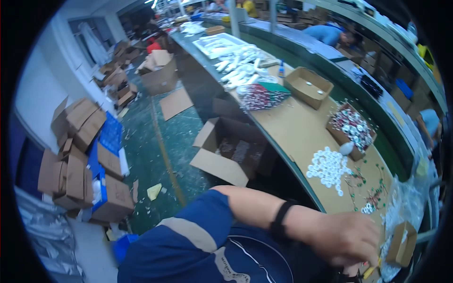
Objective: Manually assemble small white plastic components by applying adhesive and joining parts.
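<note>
Workshop floor strewn with flattened brown cardboard boxes, beside a long tan-topped workbench; on it a cluster of small white round plastic caps and loose red-and-green wire pieces. Left hand, black wristband, reaches across the body to a small brown cardboard carton at the bench's near end; sorting appears under way. Fingers curled, grip cannot be judged. Right hand out of view; frame edge crops the carton
</note>
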{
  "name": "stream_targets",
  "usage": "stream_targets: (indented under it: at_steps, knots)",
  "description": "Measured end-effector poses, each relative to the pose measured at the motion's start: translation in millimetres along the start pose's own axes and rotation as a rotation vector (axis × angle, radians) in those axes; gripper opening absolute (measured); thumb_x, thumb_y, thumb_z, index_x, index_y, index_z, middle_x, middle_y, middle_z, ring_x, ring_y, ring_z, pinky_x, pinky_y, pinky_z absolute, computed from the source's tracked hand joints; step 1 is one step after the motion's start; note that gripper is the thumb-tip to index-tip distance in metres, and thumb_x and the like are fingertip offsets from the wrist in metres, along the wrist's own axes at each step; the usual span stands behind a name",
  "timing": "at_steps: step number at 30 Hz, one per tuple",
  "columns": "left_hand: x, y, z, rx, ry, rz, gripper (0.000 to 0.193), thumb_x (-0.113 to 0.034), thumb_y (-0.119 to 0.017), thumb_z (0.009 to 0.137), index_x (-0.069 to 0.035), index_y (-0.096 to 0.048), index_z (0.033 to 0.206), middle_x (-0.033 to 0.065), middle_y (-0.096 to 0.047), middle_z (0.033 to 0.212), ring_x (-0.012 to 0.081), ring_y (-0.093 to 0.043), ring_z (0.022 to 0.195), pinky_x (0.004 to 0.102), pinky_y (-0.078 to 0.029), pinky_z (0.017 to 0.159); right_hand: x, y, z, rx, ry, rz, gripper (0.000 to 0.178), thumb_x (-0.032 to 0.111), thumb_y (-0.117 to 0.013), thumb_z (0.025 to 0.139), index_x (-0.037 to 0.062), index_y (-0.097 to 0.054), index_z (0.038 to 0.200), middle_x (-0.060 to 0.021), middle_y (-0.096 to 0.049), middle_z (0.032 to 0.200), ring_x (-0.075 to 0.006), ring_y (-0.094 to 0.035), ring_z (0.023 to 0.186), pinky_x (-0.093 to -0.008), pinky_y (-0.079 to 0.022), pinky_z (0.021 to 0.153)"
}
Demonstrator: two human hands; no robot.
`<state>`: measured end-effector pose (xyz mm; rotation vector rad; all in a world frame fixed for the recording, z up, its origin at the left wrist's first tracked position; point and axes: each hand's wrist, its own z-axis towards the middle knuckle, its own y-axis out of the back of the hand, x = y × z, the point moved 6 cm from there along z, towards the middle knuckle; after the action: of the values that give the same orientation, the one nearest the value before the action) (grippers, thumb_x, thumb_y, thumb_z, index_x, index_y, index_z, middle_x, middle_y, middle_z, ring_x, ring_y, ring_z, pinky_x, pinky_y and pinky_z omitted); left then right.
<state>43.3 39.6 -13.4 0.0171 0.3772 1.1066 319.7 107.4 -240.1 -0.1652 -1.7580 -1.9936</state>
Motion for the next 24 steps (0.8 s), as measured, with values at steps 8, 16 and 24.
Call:
stream_targets:
  at_steps: [8, 16, 24]
  knots:
    - [158, -81, -121, 0.258, 0.429, 0.214, 0.009, -0.015, -0.078, 0.095, -0.008, -0.081, 0.100, 0.0142, -0.076, 0.103, 0.0385, -0.071, 0.107, 0.0520, -0.057, 0.097, -6, 10, -8, -0.180, 0.194, 0.075, 0.018, 0.002, -0.074, 0.093, 0.0014, -0.076, 0.111, -0.0182, -0.076, 0.108, -0.0380, -0.073, 0.103, -0.0467, -0.057, 0.090]
    - [174, -93, -149, 0.342, 0.387, 0.294, 0.014, -0.017, -0.074, 0.098, -0.005, -0.077, 0.105, 0.0112, -0.071, 0.124, 0.0330, -0.063, 0.124, 0.0478, -0.052, 0.106, -5, 14, -4, -0.107, 0.041, 0.114, 0.022, -0.003, -0.074, 0.095, -0.0023, -0.078, 0.116, -0.0195, -0.074, 0.113, -0.0417, -0.072, 0.108, -0.0498, -0.057, 0.097]
    - [185, -92, -159, 0.299, 0.473, 0.340, 0.010, -0.010, -0.072, 0.095, -0.004, -0.081, 0.095, 0.0132, -0.075, 0.116, 0.0352, -0.067, 0.121, 0.0474, -0.054, 0.104, -5, 19, -7, -0.147, 0.032, 0.105, 0.019, -0.002, -0.074, 0.097, -0.0018, -0.080, 0.115, -0.0199, -0.075, 0.109, -0.0416, -0.072, 0.104, -0.0502, -0.058, 0.094]
